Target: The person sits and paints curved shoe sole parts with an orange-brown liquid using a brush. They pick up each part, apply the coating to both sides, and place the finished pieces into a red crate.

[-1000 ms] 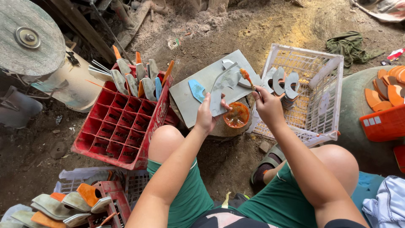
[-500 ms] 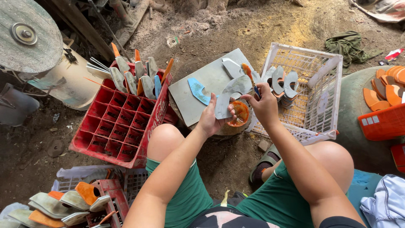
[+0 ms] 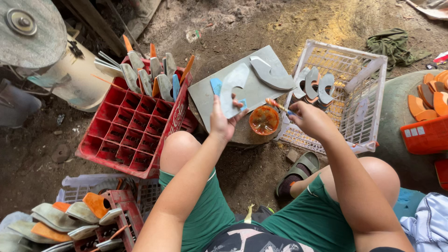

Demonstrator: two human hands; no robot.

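1. Sitting with knees apart over a dirt floor [image 3: 261,28], the person lifts a grey curved sole piece [image 3: 232,91] in the left hand [image 3: 223,122] — its fingers are clamped on the lower end of the piece, which stands nearly upright above a grey board [image 3: 254,91].
2. The right hand [image 3: 311,120] has its fingers pinched together on a thin brush [image 3: 279,106], whose tip points left, just over the rim of a small orange glue bowl [image 3: 264,120].
3. That bowl sits at the near edge of the board, between the two hands.
4. A second grey sole piece [image 3: 270,74] lies flat on the board's far end, and a blue piece [image 3: 216,86] shows just behind the held one.
5. Left of the board stands a red bottle crate [image 3: 126,140] — a row of grey, orange and blue sole pieces [image 3: 149,77] stands upright along its far side.
6. Right of the board, a white plastic basket [image 3: 368,112] holds more grey curved pieces [image 3: 313,84] leaning at its left wall.
7. An orange crate [image 3: 427,135] with orange pieces stands at the far right edge.
8. More soles [image 3: 60,217] are stacked in baskets at the lower left, near the left knee.
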